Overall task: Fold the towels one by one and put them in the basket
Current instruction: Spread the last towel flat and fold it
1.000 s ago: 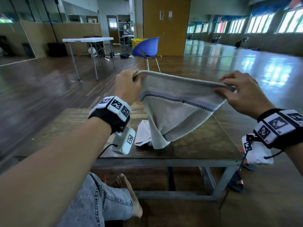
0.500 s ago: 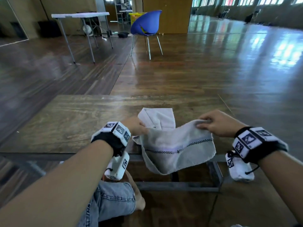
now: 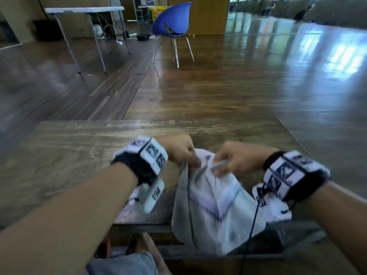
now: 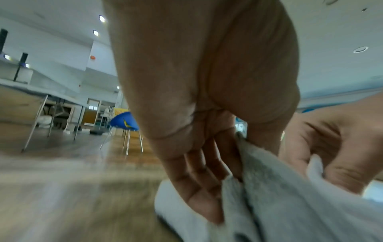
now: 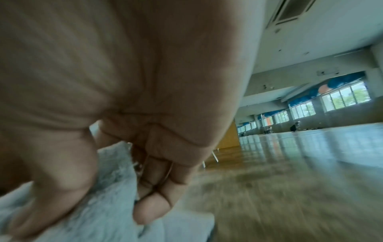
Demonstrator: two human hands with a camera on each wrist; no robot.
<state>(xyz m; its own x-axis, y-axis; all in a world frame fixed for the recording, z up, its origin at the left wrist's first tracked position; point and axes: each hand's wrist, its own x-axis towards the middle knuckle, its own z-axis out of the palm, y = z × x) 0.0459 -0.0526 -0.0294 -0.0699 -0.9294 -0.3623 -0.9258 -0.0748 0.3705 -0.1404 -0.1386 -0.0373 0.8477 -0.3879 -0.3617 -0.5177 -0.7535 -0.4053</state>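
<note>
A grey-white towel [image 3: 216, 211] with a dark dotted stripe hangs over the near edge of the low wooden table [image 3: 79, 155]. My left hand [image 3: 181, 150] pinches one top corner of the towel [image 4: 269, 188]. Close beside it my right hand [image 3: 232, 157] pinches the other top corner of the towel [image 5: 111, 196], the two corners almost together. A second white towel [image 4: 178, 211] lies on the table under the hands, mostly hidden. A yellow basket [image 3: 156, 11] shows far back behind the blue chair.
A blue chair [image 3: 172, 22] stands on the wooden floor beyond the table, and a white folding table [image 3: 85, 10] is at the back left. My jeans-clad knee [image 3: 127, 262] and bare foot [image 3: 153, 249] are under the table's near edge.
The hands have come down from chest height to the table's near edge and moved together, bringing the towel's two top corners close. The head view has tilted down.
</note>
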